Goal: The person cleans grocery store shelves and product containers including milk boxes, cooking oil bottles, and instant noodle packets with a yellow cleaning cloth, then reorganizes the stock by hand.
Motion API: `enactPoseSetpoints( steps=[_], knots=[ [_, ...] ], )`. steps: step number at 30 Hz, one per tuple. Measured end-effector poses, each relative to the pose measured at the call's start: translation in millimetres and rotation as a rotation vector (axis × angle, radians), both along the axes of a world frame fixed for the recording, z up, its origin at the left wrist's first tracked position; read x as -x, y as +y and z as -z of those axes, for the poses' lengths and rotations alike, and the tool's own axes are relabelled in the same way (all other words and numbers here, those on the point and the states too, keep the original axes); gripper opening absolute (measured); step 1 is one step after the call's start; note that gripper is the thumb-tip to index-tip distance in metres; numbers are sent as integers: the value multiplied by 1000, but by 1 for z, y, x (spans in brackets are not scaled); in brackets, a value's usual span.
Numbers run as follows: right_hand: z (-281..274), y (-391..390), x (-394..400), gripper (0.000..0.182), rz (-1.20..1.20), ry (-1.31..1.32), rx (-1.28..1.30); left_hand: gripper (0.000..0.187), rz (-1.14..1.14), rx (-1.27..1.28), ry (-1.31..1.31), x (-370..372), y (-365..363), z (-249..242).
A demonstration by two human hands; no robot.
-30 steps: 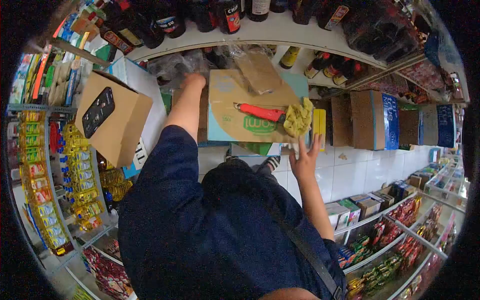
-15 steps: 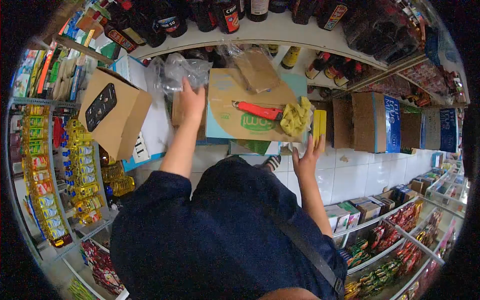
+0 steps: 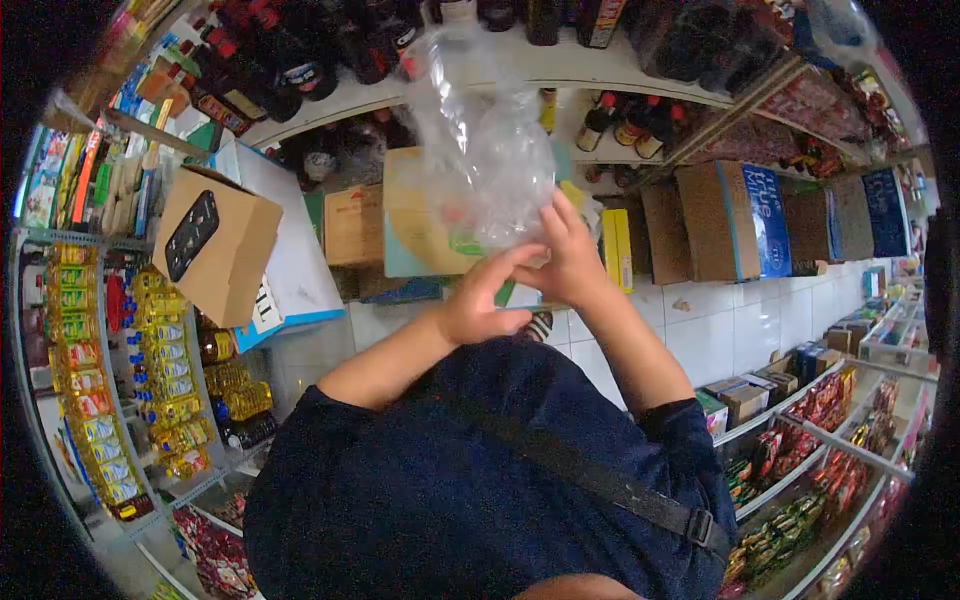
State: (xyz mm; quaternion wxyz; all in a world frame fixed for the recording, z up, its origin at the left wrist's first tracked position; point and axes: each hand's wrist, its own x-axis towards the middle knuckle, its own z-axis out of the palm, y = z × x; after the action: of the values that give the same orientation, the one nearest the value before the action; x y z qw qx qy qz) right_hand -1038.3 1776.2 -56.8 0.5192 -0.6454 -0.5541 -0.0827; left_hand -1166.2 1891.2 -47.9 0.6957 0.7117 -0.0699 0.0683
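Observation:
A clear plastic bag (image 3: 485, 150), crumpled and partly blurred, rises in front of the carton on the work surface. My right hand (image 3: 572, 262) holds its lower right edge with bent fingers. Close beside it, my left hand (image 3: 485, 300) has its thumb spread from its fingers, the fingertips meeting the right hand near the bag's bottom edge. Behind the bag is the tan and light-green carton (image 3: 405, 225); the bag hides most of its top. To the right stands a yellow box (image 3: 617, 250).
An opened brown carton (image 3: 220, 245) leans on a white box (image 3: 300, 270) at left. Dark bottles (image 3: 300, 75) line the shelf ahead. Oil bottles (image 3: 165, 350) stand at far left. Blue-and-brown cartons (image 3: 765, 220) stand at right, above the white tiled floor (image 3: 690, 335).
The plastic bag has moved from the left of the carton to in front of it, lifted up. Both hands have come together at its lower edge, the right one leaving the yellow box.

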Motion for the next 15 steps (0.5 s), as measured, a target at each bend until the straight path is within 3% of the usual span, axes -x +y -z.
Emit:
enactPoseSetpoints(
  steps=[3,5,7,9,10,12,13,15],
  knots=[
    [18,-43,-13,73,63,136,324,56,284,-341,-28,-15,-4,-20],
    [15,-62,-15,59,271,197,273,43,145,-629,-147,-14,-12,-21],
    [16,-91,-31,51,504,355,88,39,113,-754,-267,-28,1,-21],
    [49,-127,-55,48,729,581,-281,26,-140,-798,-401,-53,21,1],
    [43,-146,-56,47,826,558,-250,26,-269,-816,-325,-65,34,9],
    [40,-183,-51,45,963,569,-197,54,-453,-1119,-53,-86,64,39],
    [41,-198,-45,44,992,608,-170,68,-435,-1238,170,-95,85,64],
    [41,-220,-29,42,1076,608,-180,69,-279,-1357,417,-106,104,73]
  ],
)
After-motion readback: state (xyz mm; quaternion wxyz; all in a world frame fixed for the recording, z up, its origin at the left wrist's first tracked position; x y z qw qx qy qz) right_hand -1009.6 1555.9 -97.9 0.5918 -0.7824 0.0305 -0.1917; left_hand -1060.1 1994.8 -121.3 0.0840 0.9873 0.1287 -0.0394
